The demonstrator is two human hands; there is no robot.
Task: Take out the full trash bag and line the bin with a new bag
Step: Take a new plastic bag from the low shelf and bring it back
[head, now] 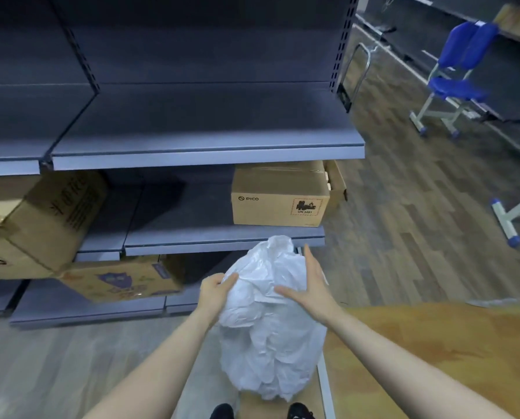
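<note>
Holding one full white trash bag [271, 322] at lower centre of the frame, between my two hands. My left hand [215, 293] grips the bag's left shoulder, fingers curled into the plastic. My right hand [310, 285] lies flat against the bag's upper right side, fingers straight and together, thumb spread toward the left across the plastic. The bag's gathered top points up toward the shelf edge; its rounded bottom hangs just above my two black shoes [261, 412] at the bottom edge. One grey shelving unit [207, 146] fills the upper left and centre, with three shelf levels visible. Cardboard boxes counted: four. One box marked PICO [278, 196] sits on the middle shelf right of centre, a second, open box [337, 184] just beside it on the right, one large tilted box [41, 225] at the left edge, and one printed box [122, 279] beneath it on the lowest shelf. One blue chair [458, 77] stands at upper right on the wood-pattern floor [404, 207]. One orange-brown tabletop [434, 352] occupies the lower right.
</note>
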